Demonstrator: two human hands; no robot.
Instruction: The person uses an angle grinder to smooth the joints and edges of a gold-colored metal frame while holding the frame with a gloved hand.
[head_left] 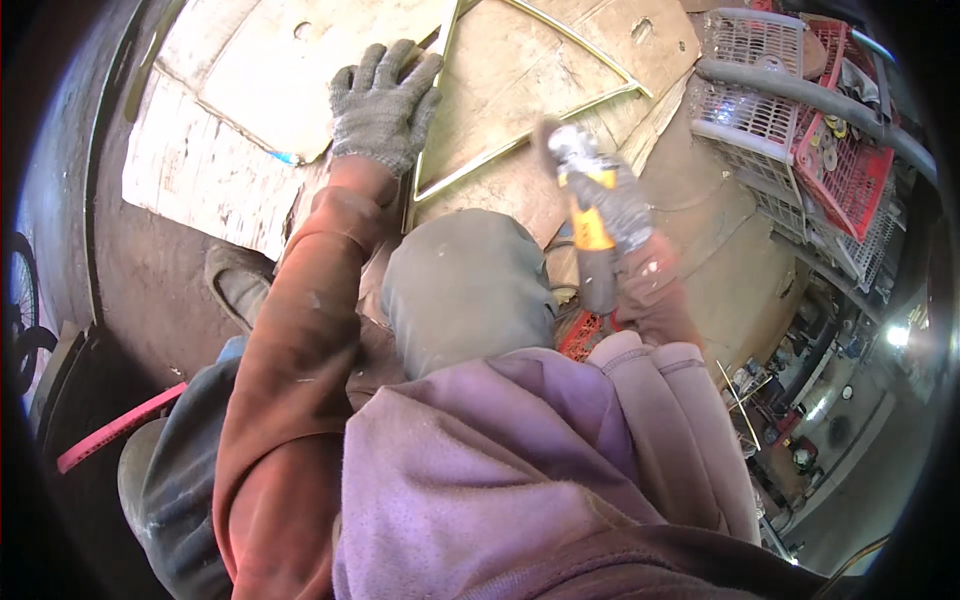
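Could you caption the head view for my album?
Gloved left hand beside a thin triangular frame on cardboard; right hand grips a blurred yellow-and-grey power tool.

From here the right hand [634, 212] and yellow-and-black power tool [592, 228] blur, the metal frame [500, 156] is cut off at its far end, and the right-side clutter [800, 430] looks too small to tell.

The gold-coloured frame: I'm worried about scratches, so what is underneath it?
Brown cardboard shows through the opening of the gold-coloured frame and around it. What lies directly beneath the frame itself is covered; the gloved left hand also hides whatever is under it.
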